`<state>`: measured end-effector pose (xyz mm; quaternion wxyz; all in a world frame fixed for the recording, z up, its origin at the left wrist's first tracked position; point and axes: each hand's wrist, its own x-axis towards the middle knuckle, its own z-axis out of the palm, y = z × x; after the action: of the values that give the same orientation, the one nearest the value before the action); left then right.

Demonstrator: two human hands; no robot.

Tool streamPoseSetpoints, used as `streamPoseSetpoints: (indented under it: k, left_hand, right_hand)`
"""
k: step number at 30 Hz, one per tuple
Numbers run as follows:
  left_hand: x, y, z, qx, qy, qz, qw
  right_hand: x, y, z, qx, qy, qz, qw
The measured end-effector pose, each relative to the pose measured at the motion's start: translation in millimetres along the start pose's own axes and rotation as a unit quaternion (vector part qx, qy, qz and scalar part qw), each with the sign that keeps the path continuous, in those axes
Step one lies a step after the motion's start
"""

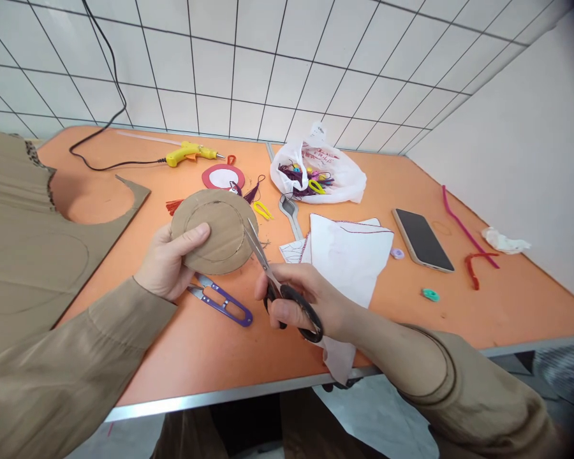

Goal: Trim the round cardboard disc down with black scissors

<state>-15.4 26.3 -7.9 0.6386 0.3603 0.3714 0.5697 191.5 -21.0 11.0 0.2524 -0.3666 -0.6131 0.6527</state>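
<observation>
My left hand pinches a round cardboard disc, thumb on top, above the orange table. A smaller circle is drawn inside the disc's edge. In my right hand are black-handled scissors, fingers through the loops; the blade tips touch or overlap the disc's right side, near the drawn line. Beneath the disc and my left hand lie purple thread snips. Just behind the disc are a red ring with a white centre, a dark tassel and a yellow clip.
Cut cardboard covers the left side. A yellow glue gun with its cord lies at the back, beside a white plastic bag of threads. White cloth, a phone and pipe cleaners are to the right on the table.
</observation>
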Motion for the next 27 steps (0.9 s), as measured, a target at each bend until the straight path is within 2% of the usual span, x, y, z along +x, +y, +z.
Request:
streamPoseSetpoints:
  k: [10,16,27]
  left_hand:
    - [0.0,-1.0,-2.6,0.033,-0.010,0.019,0.999]
    - [0.7,-1.5,-1.4,0.045,0.001,0.033,0.998]
    - [0.2,-2.1,-3.4,0.048,-0.001,0.037,0.998]
  right_hand:
    - [0.6,1.9,-2.7,0.011,-0.003,0.021,1.000]
    - [0.1,-0.9,0.2,0.035,0.021,0.054,0.998]
    - [-0.2,-0.2,1.1,0.043,0.017,0.054,0.997]
